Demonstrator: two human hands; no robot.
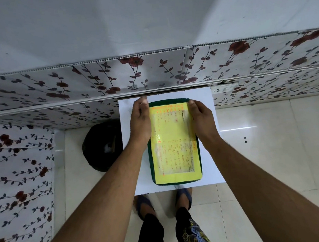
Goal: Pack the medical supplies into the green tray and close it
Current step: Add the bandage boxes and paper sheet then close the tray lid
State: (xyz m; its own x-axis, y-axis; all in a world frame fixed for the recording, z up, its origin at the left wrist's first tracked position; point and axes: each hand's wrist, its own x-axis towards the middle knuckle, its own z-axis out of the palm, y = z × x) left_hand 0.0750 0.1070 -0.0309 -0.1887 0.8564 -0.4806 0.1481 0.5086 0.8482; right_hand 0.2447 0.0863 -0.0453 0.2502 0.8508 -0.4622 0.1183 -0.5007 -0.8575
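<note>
The green tray (151, 160) lies on a small white table (210, 166), long side running away from me. A yellow sheet with handwritten orange and black lists (172, 139) covers its top, so whatever is inside stays hidden. My left hand (140, 120) grips the tray's far left edge. On the far right edge, my right hand (200, 117) holds the tray with the thumb on the yellow cover. No loose medical supplies show anywhere.
A wall with rose-patterned panels (94, 84) rises right behind the table. A black round bin (101, 146) stands on the tiled floor to the table's left. My feet in sandals (183, 195) are at the table's near edge.
</note>
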